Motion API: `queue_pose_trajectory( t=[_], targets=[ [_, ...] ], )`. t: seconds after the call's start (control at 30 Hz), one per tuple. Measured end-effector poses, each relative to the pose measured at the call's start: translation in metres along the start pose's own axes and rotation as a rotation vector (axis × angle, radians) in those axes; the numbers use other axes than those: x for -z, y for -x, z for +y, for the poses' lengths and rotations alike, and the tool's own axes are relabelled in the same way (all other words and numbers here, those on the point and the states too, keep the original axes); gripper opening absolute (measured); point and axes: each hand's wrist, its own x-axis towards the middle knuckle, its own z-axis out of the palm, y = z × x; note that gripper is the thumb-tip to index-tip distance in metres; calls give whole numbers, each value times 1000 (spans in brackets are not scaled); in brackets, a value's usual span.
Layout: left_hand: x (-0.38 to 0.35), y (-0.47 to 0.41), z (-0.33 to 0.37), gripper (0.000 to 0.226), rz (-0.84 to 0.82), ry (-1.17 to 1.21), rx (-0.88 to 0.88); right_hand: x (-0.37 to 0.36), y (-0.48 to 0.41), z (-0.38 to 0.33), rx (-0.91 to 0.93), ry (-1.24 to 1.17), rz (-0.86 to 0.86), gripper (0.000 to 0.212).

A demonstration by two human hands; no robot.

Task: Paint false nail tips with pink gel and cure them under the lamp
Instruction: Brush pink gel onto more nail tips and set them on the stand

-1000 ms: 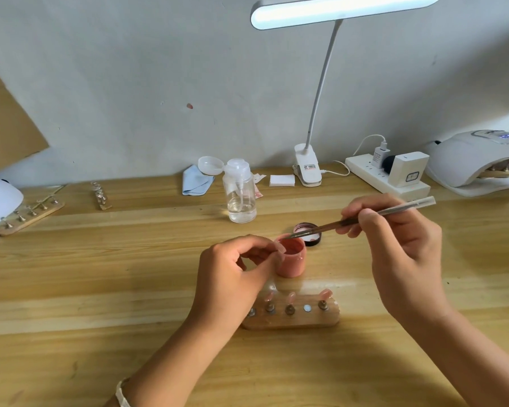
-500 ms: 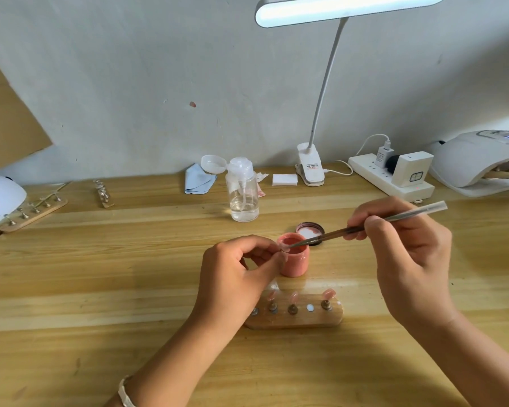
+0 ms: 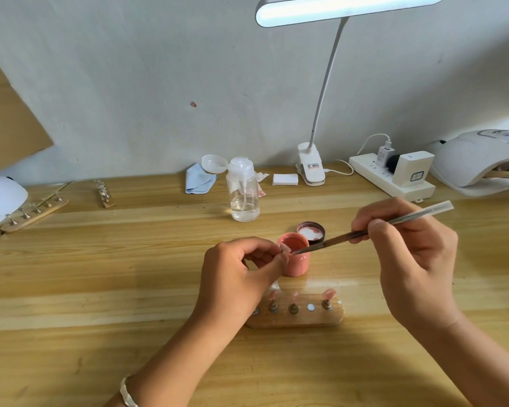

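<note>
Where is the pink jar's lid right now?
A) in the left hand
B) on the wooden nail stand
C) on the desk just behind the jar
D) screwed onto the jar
C: the dark lid lies inside-up on the desk, just behind the open pink gel jar.

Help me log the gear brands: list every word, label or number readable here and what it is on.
Nothing reads clearly.
Sticker on the desk lamp clip: red and black print, too blurred.
Mark on the white adapter: too small.
Lit display on the curing lamp: blurred.
</note>
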Motion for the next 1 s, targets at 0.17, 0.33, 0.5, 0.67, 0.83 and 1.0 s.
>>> queue_pose_trajectory(
  t=[0.17, 0.33, 0.5, 0.67, 0.83, 1.0],
  targets=[
    [-1, 0, -1, 13, 0, -22, 1, -1, 0, -1, 9, -1, -9, 20],
    [0, 0, 1, 9, 4, -29, -6, -2, 2, -2, 17, -4, -63, 19],
    [0, 0, 1, 12, 7, -44, -3, 0, 1, -3, 20, 11, -14, 19],
    [0, 0, 2, 13, 14, -50, -26, -3, 1, -4, 18, 4, -49, 18],
    [0, 1, 3, 13, 11, -40, -42, 0, 1, -4, 33, 2, -24, 19],
    [0, 0, 3, 18, 14, -34, -36, -3, 0, -6, 29, -3, -8, 20]
  ],
)
